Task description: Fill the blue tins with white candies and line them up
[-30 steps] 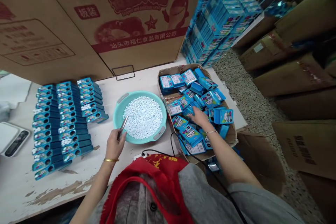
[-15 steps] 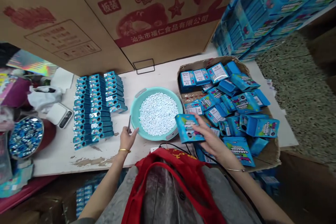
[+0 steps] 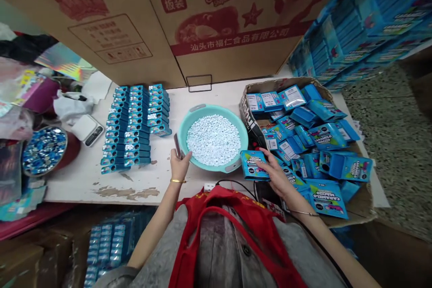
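My right hand (image 3: 277, 174) grips a small blue candy box (image 3: 253, 165) just right of a teal basin (image 3: 241, 125) heaped with small white candies (image 3: 212, 138). My left hand (image 3: 179, 164) is closed around a thin metal scoop (image 3: 177, 145) at the basin's near left rim. A low cardboard tray (image 3: 249, 119) of several loose blue boxes lies to the right. Rows of filled blue boxes (image 3: 135, 126) are lined up to the left of the basin.
A big printed cardboard carton (image 3: 216, 18) stands behind the white table (image 3: 141, 180). A stack of blue boxes (image 3: 354, 31) rises at back right. A small scale (image 3: 88, 129) and a bowl of wrapped sweets (image 3: 43, 149) sit at left. A black cable (image 3: 232, 183) runs by the basin.
My right hand picked one blue box out of the tray and carried it left toward the basin. My left hand stayed at the basin rim with the scoop, now raised more upright.
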### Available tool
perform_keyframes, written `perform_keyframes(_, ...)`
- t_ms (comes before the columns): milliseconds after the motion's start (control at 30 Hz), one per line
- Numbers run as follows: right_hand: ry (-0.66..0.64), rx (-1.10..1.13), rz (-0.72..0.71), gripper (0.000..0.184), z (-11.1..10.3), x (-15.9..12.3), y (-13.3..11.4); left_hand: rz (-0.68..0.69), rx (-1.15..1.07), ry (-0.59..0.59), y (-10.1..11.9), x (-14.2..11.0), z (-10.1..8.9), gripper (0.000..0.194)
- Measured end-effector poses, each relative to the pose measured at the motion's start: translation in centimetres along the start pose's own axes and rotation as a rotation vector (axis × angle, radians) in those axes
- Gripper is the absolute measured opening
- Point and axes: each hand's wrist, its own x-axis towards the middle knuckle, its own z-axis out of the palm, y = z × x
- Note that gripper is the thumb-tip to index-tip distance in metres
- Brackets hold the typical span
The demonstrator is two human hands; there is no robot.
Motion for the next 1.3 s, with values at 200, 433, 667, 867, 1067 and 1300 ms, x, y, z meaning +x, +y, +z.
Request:
perform_keyframes(200,-0.184,0.086,0.03,0.056,2.0,-1.7,-0.4,0.052,-0.058,-0.027,2.9,0.1,0.0,0.043)
perform_keyframes(433,-0.47,-0.024,0.168,0.028,2.5,-4.7,-0.7,0.071,-0.075,-0.023,1.9,-1.6,-0.2,0.046)
perform_keyframes(667,-0.806,-0.041,0.203,0.074,2.5,-7.3,-0.8,0.037,0.144,-0.05,-1.9,-1.1,-2.4,0.037)
perform_keyframes(867,-0.766,-0.137,0.032,0.076,2.8,-7.6,0.8,0.176,0.333,-0.121,-2.0,-0.6,-4.8,0.038)
perform_keyframes(1067,-0.477,-0.347,-0.17,0.036,6.8,-5.7,3.2,0.535,0.874,-0.471,-0.2,1.9,-4.5,0.02)
perform_keyframes(1300,-0.166,-0.334,-0.348,0.039,7.2,-3.0,4.9,0.532,0.919,-0.682,-0.4,4.5,0.4,0.017)
